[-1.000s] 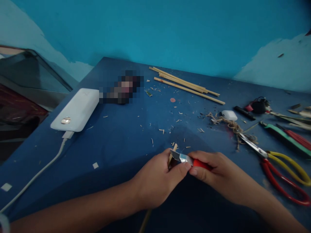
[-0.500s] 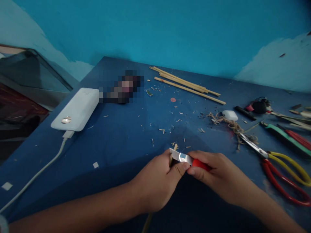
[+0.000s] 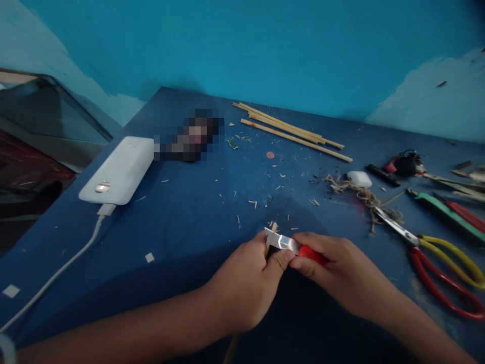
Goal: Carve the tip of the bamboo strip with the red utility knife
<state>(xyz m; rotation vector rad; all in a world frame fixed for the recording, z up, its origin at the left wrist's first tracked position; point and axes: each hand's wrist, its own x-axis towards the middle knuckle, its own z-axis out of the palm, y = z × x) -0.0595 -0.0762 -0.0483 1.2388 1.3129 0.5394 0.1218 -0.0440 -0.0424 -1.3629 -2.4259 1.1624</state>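
My left hand is closed around a thin wooden stick, whose lower part shows below the hand and whose pale tip pokes out above the fingers. My right hand grips a utility knife by its red handle. The knife's metal blade lies across the stick near its tip, pointing left. My left thumb rests against the knife where blade and handle meet. Most of the stick is hidden inside my left hand. Small pale shavings lie just beyond the tip.
Several wooden sticks lie near the wall. To the right are scissors with red and yellow handles, tangled twine, a white earbud case and a green-handled tool. A white power bank with a cable sits left.
Both hands and the knife stay nearly in place. The blade has shifted very slightly against the stick. Things on the table have not moved.
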